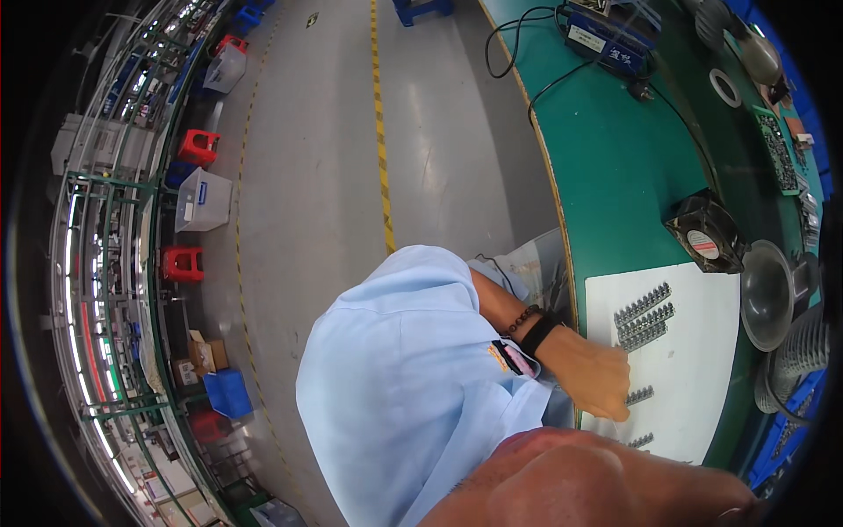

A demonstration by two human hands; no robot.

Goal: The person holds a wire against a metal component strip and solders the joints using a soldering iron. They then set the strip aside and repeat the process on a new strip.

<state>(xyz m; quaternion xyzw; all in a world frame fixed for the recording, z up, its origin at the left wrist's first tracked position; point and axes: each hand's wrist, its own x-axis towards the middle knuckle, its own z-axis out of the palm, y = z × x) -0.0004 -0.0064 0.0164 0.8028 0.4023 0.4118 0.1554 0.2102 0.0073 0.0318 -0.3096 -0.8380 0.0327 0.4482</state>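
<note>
My left hand (590, 378), with a dark band and beads at the wrist, rests over a white sheet (702, 360) on the green workbench. Its fingers curl down and are closed. Their tips are partly hidden, so what they hold, if anything, does not show. Touching or just beside the fingers is a short row of small grey metal-looking parts (642, 395). Farther along the sheet stand longer rows of the same kind of parts (645, 316), and another short row (641, 440) lies nearer the lower edge. My right hand is out of sight.
A black square fan (705, 233) stands at the sheet's far corner. Beyond it are a round grey lamp shade (767, 294), a green circuit board (774, 149) and a blue box with cables (610, 39). Red stools (183, 263) and a clear bin (204, 200) line the aisle to the left.
</note>
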